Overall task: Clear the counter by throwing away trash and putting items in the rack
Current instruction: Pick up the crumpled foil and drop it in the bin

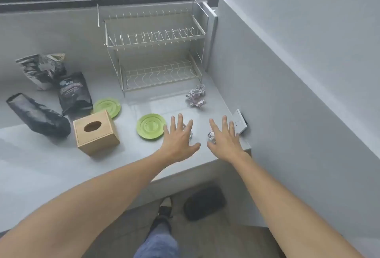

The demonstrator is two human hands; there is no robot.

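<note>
Near the front right corner of the table (61, 165) we spread both hands wide, palms down, each over a small wad of crumpled foil. Our left hand (178, 140) hovers above one wad (190, 134), of which only a glint shows between the fingers; our right hand (224, 140) covers most of another (211, 137), which peeks out beside the thumb. Neither hand holds anything yet, and we cannot tell whether the palms touch the foil or hang just over it. We judge the wide spread is there so the fingers can close around the loose, springy balls from above and take both in one go. A larger foil wad (195, 95) lies farther back, near the foot of the rack (156, 51), whose two wire tiers stand bare against the window wall. Two green plates wait for it: one (151, 126) just beside our left hand, the other (107, 107) partly tucked behind the tissue box (95, 132). Three bags sit at the far left: a torn silver one (42, 68) upright, a dark one (75, 93) leaning by it, a black one (39, 115) lying on its side. A white socket plate (239, 120) leans at the wall on the right, close to our right hand. Below the edge, a dark bin (203, 202) on the floor looks like the place for the trash, so starting with the nearest foil makes sense.
</note>
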